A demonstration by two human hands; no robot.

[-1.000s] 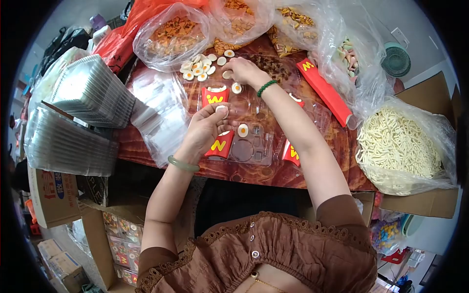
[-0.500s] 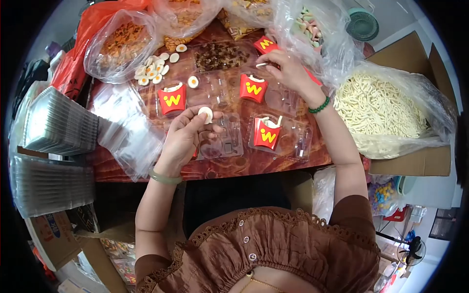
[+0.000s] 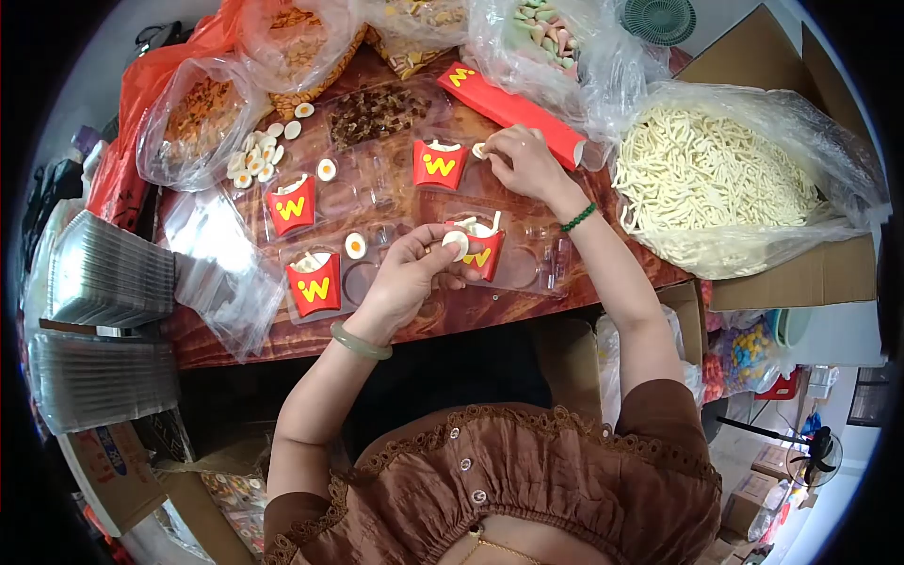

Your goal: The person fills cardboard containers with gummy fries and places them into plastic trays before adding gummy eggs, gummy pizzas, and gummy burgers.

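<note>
My left hand (image 3: 411, 273) pinches a white round fried-egg gummy (image 3: 455, 247) between thumb and fingers, in front of a red fries box (image 3: 483, 256) that it partly covers. My right hand (image 3: 529, 165) has its fingertips closed on another fried-egg gummy (image 3: 478, 151), just right of a second red box (image 3: 440, 166). Two more red boxes, one at back left (image 3: 290, 205) and one at front left (image 3: 314, 284), stand in clear plastic trays with pale sticks inside. Single egg gummies lie beside them, one at the back (image 3: 327, 169) and one in front (image 3: 355, 246).
A pile of egg gummies (image 3: 252, 160) and a tray of brown pieces (image 3: 377, 113) lie further back. A stack of flat red boxes (image 3: 513, 108) is behind my right hand. Right stands a carton with a bag of pale sticks (image 3: 716, 179); left, stacked clear trays (image 3: 108, 273).
The view has shifted. My left hand has moved right, from the front left tray to the front right box, exposing an egg gummy. My right hand has come down beside the back right box.
</note>
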